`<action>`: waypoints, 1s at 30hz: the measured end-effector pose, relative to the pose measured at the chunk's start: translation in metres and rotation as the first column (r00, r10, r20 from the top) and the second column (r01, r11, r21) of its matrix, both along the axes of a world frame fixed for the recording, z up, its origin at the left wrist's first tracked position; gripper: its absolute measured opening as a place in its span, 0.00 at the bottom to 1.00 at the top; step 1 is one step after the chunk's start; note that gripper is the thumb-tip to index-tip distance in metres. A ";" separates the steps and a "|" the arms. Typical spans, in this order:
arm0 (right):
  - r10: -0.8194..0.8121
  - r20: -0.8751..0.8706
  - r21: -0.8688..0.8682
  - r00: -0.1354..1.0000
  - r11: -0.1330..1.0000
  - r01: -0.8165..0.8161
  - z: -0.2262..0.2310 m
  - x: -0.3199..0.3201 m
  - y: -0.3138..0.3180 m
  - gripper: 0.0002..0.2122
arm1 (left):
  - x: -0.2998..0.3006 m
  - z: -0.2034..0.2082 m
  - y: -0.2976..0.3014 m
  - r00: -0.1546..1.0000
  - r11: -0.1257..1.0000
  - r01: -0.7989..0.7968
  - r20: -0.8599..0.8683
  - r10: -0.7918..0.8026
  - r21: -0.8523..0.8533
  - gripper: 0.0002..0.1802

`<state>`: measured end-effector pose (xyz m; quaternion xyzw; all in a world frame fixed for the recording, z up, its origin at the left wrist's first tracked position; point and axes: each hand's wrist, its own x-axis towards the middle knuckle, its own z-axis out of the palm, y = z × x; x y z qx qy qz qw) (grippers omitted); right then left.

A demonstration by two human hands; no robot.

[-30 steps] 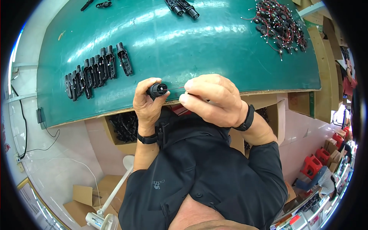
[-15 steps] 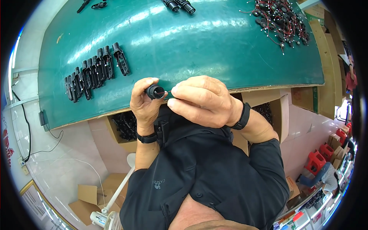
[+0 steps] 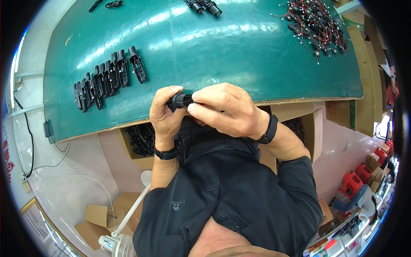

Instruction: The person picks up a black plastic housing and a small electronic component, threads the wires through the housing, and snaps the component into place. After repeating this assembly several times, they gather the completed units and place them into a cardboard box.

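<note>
My left hand (image 3: 160, 115) is wrapped round a black plastic tube-shaped housing (image 3: 179, 100), holding it over the table's near edge with its open mouth turned to the right. At that mouth, the thumb and fingers of my right hand (image 3: 233, 112) are pinched together, their tips touching or nearly touching the rim. Whatever they pinch is hidden by the fingers. Beyond my left hand, several black housings with ribbed ends (image 3: 107, 77) lie side by side on the green tabletop (image 3: 201, 55).
Round black parts with thin red wires (image 3: 314, 25) are heaped at the far right. Ribbed black pieces (image 3: 203, 7) lie at the far edge. Below the table stand cardboard boxes, one holding black parts (image 3: 140, 139). A white fan (image 3: 122, 244) is at the lower left.
The housing has turned so its mouth points more to the right, and my right fingertips have closed in on it. A thin reddish wire between mouth and fingers no longer shows.
</note>
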<state>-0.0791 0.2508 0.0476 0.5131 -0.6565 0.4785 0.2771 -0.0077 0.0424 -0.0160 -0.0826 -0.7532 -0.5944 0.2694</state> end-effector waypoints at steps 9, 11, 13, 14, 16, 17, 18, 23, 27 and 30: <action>-0.018 0.290 0.021 0.957 1.000 0.013 -0.015 -0.008 0.006 0.19 | -0.004 0.015 0.010 0.988 0.973 -0.092 0.106 0.116 -0.209 0.30; -0.034 0.351 0.050 0.936 0.999 0.018 -0.015 -0.008 0.008 0.19 | -0.003 0.015 0.011 0.984 0.968 -0.111 0.112 0.139 -0.225 0.30; -0.039 0.382 0.066 0.924 0.998 0.015 -0.017 -0.009 0.010 0.20 | -0.003 0.013 0.011 0.984 0.969 -0.102 0.123 0.132 -0.226 0.30; -0.040 0.427 0.067 0.903 0.998 0.013 -0.018 -0.009 0.011 0.19 | -0.003 0.012 0.011 0.983 0.969 -0.098 0.128 0.129 -0.225 0.30; -0.044 0.515 0.072 0.856 0.997 0.008 -0.020 -0.010 0.013 0.19 | -0.005 0.013 0.011 0.985 0.967 -0.099 0.117 0.129 -0.236 0.30; -0.043 0.514 0.074 0.857 0.997 0.006 -0.020 -0.011 0.014 0.19 | -0.006 0.014 0.011 0.987 0.964 -0.090 0.109 0.120 -0.249 0.30; -0.030 0.565 0.073 0.825 0.997 -0.015 -0.021 -0.011 0.015 0.19 | -0.006 0.015 0.011 0.989 0.962 -0.081 0.101 0.111 -0.261 0.30; 0.023 0.724 0.063 0.690 0.993 -0.099 -0.023 -0.015 0.019 0.17 | -0.006 0.018 0.010 0.988 0.959 -0.077 0.106 0.110 -0.274 0.29; 0.051 0.794 0.044 0.605 0.989 -0.141 -0.023 -0.018 0.023 0.15 | -0.006 0.019 0.010 0.991 0.948 -0.069 0.088 0.100 -0.311 0.29; 0.065 0.828 0.024 0.557 0.988 -0.151 -0.025 -0.018 0.023 0.15 | -0.007 0.018 0.010 0.990 0.940 -0.061 0.100 0.100 -0.336 0.28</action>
